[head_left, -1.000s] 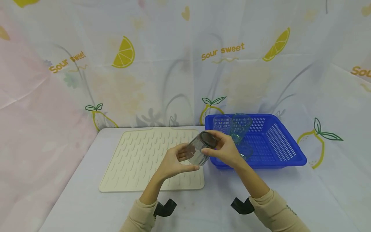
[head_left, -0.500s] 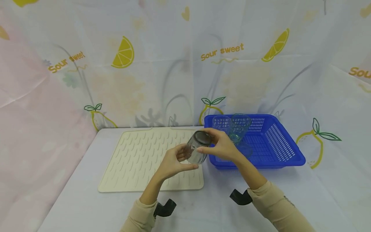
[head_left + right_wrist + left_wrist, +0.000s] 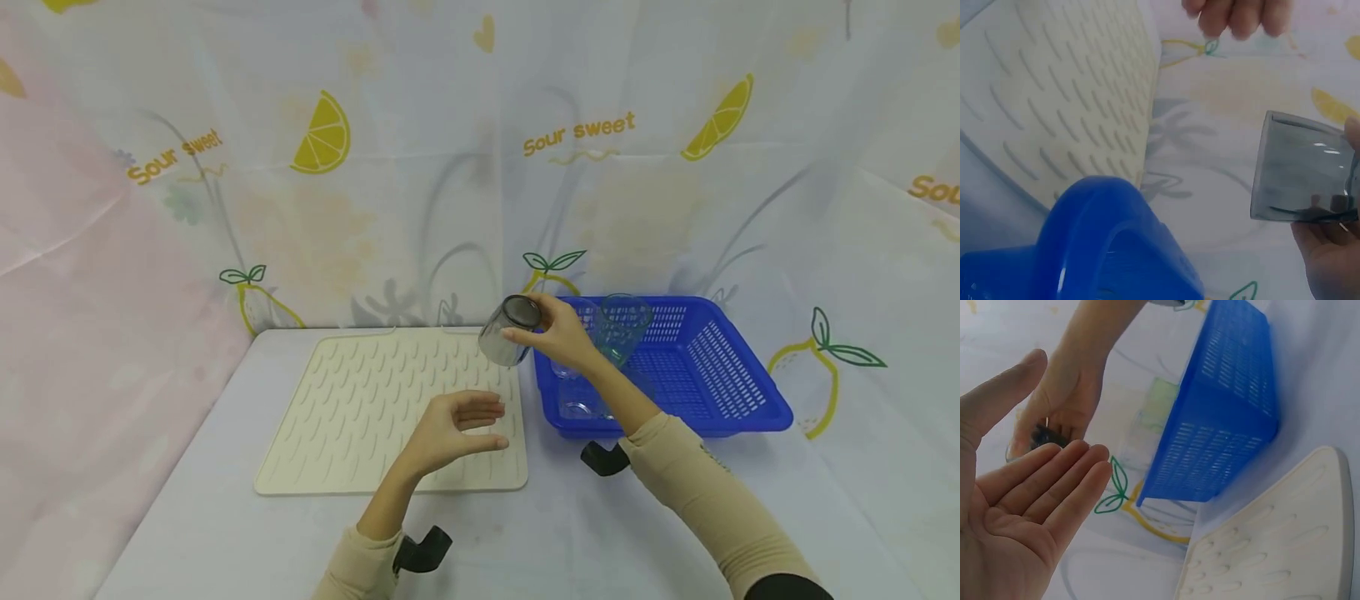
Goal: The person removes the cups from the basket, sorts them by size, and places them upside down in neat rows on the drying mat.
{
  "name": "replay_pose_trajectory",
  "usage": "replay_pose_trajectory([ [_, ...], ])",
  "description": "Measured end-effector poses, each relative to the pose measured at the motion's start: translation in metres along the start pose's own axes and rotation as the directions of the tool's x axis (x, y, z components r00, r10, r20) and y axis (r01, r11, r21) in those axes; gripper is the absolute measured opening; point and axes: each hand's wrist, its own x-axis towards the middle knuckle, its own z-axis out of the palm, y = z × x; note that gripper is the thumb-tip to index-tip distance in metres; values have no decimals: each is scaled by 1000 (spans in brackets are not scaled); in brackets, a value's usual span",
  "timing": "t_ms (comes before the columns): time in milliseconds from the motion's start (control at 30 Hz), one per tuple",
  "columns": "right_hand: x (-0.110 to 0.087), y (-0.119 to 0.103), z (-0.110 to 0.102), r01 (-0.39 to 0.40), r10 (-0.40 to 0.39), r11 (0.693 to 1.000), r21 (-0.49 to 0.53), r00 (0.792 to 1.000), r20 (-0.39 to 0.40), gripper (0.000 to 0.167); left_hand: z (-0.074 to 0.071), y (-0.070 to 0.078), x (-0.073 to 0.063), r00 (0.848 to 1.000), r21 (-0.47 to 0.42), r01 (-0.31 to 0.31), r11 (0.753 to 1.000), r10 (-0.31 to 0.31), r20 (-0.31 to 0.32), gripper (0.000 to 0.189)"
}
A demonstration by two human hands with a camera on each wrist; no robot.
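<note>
A grey-tinted glass tumbler (image 3: 495, 337) is held up in the air by my right hand (image 3: 567, 337), fingers and thumb gripping it near its dark base. It tilts, with its base up and its mouth towards the lower left. In the right wrist view, the tumbler (image 3: 1300, 169) shows side-on. My left hand (image 3: 448, 432) hovers over the cream ridged drying mat (image 3: 352, 417), palm turned inward, thumb apart from fairly straight fingers, holding nothing. The left wrist view shows that same palm (image 3: 1029, 519) bare.
A blue plastic basket (image 3: 750, 400) stands right of the mat. Inside it are a green-tinted glass (image 3: 630, 321) and several clear glasses, partly hidden behind my right forearm. A lemon-print cloth (image 3: 420, 217) hangs behind the white table (image 3: 510, 550).
My left hand has let go of the tumbler and dropped slightly lower. My right hand has lifted the tumbler up and away, towards the back of the mat.
</note>
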Motion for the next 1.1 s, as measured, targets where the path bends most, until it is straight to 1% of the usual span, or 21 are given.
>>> replay_pose_trajectory([
  [167,18,18,12,-25,22,995,-101,999,-28,54,1,-2,-4,1000,5,-18,1000,18,5,53],
  [300,32,29,21,-59,56,992,-111,998,-27,54,2,-3,-6,1000,7,-24,1000,24,13,52],
  [433,43,35,31,-91,90,985,-146,996,-12,56,2,-4,-7,999,-3,-33,999,33,22,51],
  [567,53,42,40,-96,94,980,-177,995,-18,54,3,-3,-8,999,-21,-35,999,35,32,51],
  [733,61,52,48,-127,121,975,-181,992,-40,52,3,-2,-9,998,-24,-43,999,44,40,50],
  [967,69,59,56,-187,186,949,-253,982,-27,54,2,-4,-10,999,-18,-20,1000,20,31,50],
  [1100,72,64,60,-194,196,938,-287,980,-22,54,2,-4,-10,1000,-29,-11,1000,12,27,50],
])
